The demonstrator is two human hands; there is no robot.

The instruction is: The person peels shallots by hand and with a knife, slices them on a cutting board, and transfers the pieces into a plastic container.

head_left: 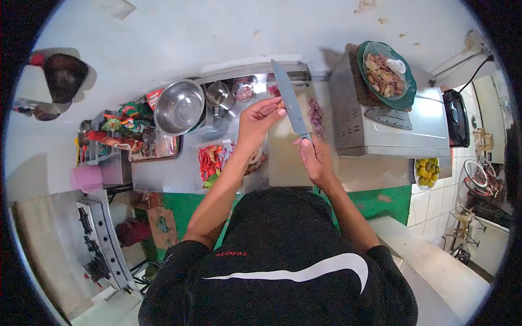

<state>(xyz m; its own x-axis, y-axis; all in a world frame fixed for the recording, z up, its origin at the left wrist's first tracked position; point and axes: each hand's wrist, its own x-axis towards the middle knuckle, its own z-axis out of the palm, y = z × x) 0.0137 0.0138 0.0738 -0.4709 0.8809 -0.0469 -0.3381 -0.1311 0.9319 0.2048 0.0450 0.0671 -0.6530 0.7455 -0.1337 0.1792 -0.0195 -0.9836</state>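
My right hand [315, 157] is closed round the handle of a large knife [291, 100], its blade pointing up and away from me. Close to the blade, my left hand [260, 124] pinches a small brownish piece [281, 104], partly hidden by the fingers. Both hands are above a pale cutting board [285, 152]. Chopped purple-red pieces [315, 117] lie along the board's right side, and a few reddish bits [273, 90] are near its far end. Left of the board, red chillies [208, 162] lie beside green and purple pieces on a tray.
A steel bowl [180, 107], a metal cup [217, 93] and a small bowl [243, 91] stand at the back left. To the right, a green plate [387, 73] rests atop a white appliance [402, 136]. A bowl of yellow-green fruit [427, 173] is farther right.
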